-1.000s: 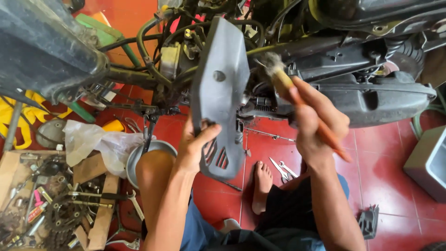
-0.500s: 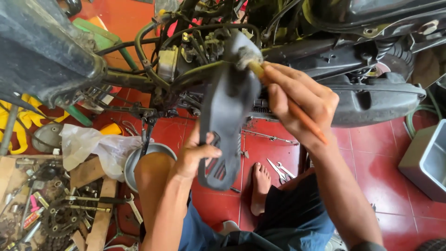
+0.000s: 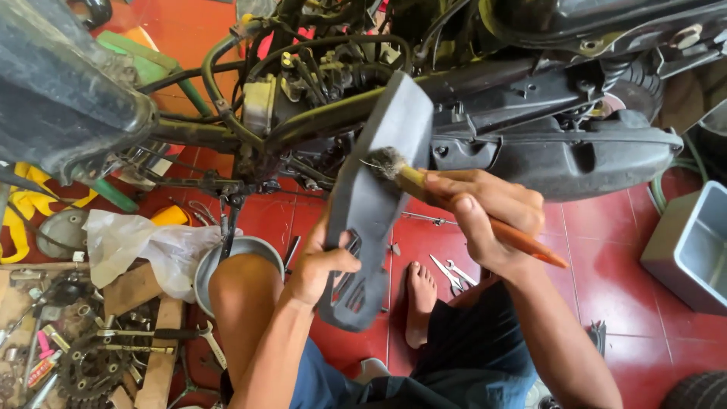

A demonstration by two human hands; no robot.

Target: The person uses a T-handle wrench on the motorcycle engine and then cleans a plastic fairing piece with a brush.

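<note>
A grey plastic cover is gripped at its slotted lower end by the left hand – fingers clamped on its edge, tilting it steady – while a brush, enclosed by the right hand, is laid against its face, the stripped motorcycle frame and an apparently empty grey tub lying beyond.

Camera: one, worn on the head.
Direction: steeply downward, over the person's own arms and knees to the red tiled floor.
Range: close (hands fill the centre).
Far edge: motorcycle underside.
Shared views: single view only.
</note>
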